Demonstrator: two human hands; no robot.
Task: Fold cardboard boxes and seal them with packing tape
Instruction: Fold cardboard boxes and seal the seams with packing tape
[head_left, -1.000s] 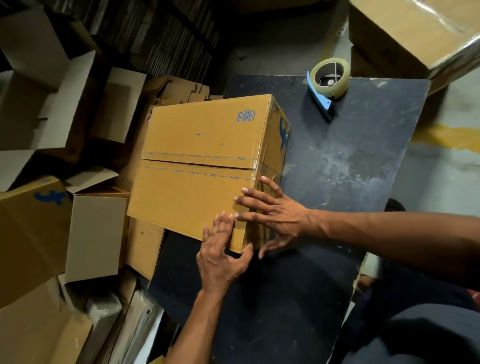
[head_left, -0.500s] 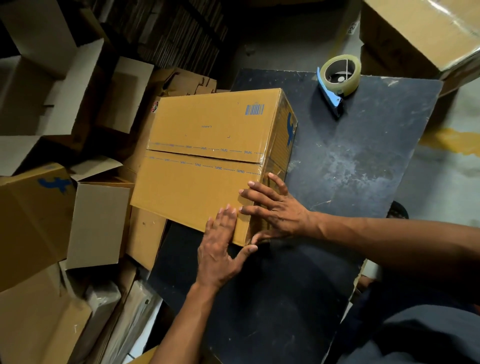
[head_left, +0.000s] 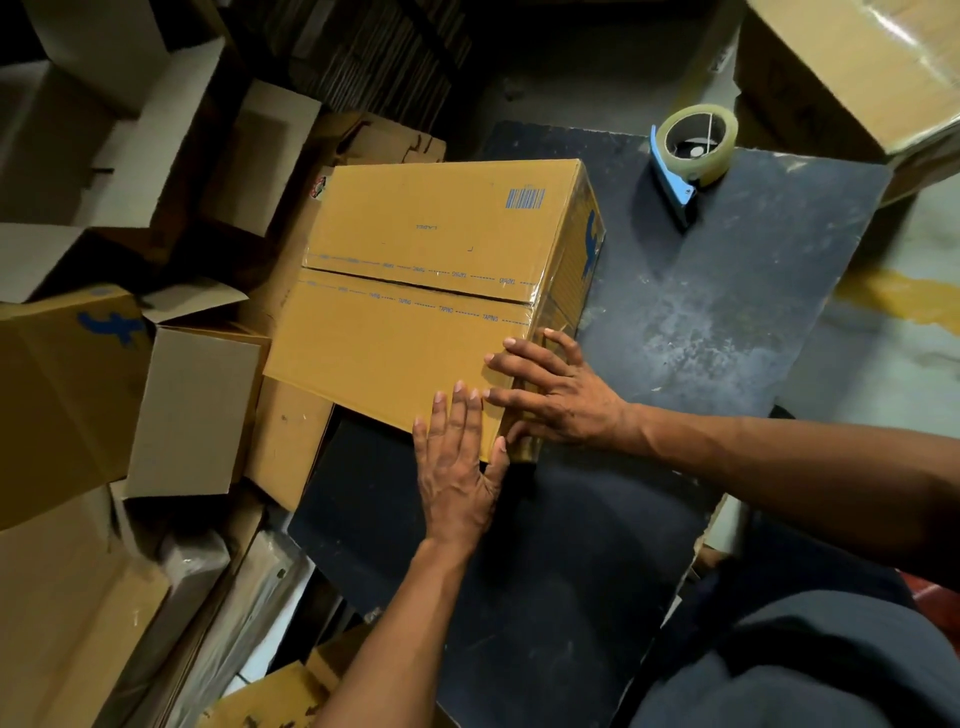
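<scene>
box (head_left: 415, 291) unmoved — both hands (head_left: 457, 467) still flat on corner

Your counter (head_left: 701, 332) was a dark, scuffed board with pale worn patches. Grey floor (head_left: 883, 364) lay to your right, marked with a yellow stripe (head_left: 904, 296). Your dark trousers (head_left: 805, 665) filled the lower right corner.

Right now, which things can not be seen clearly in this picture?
- Head view: near right corner of the cardboard box is covered by the left hand and right hand.
- Head view: small blue print along the box seam is too small to read fully.
- Head view: tape dispenser, its blade is too small to make out.
- Box underside: hidden against the table.
</scene>
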